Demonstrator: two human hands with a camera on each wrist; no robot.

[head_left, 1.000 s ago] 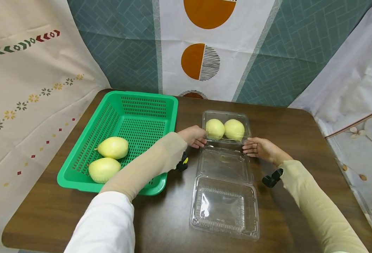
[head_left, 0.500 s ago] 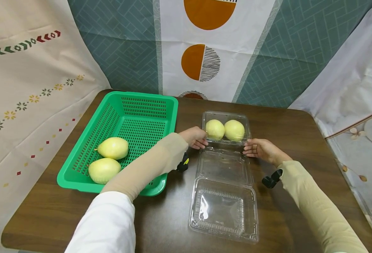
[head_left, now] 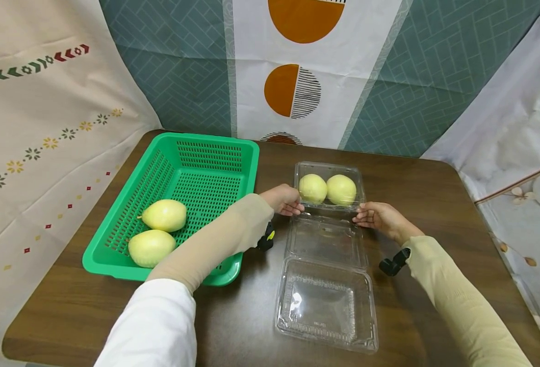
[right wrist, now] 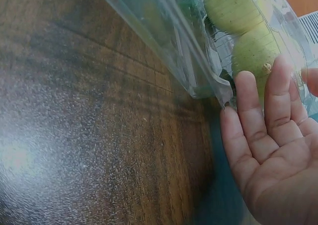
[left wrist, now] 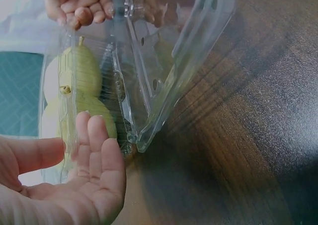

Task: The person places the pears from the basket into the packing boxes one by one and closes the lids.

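Observation:
A clear plastic clamshell box (head_left: 328, 206) holds two pale yellow-green pears (head_left: 341, 190) side by side at the back of the table. My left hand (head_left: 284, 199) pinches its near left corner, thumb on one side of the edge and fingers on the other. At the near right corner, my right hand (head_left: 380, 219) holds the box the same way. In the left wrist view, stems show on the pears (left wrist: 82, 71) through the plastic. Directly in front lies another clear clamshell box (head_left: 327, 300), open, its lid toward the pear box.
A green slotted basket (head_left: 247, 168) stands at the left of the brown table (head_left: 407, 316), with two more pears (head_left: 164, 214) inside. My left forearm crosses above its near right corner. Patterned cloths hang behind and at both sides.
My left fingertips have shifted slightly to the right along the near edge of the box. Otherwise the hands, boxes and pears stay almost where they were.

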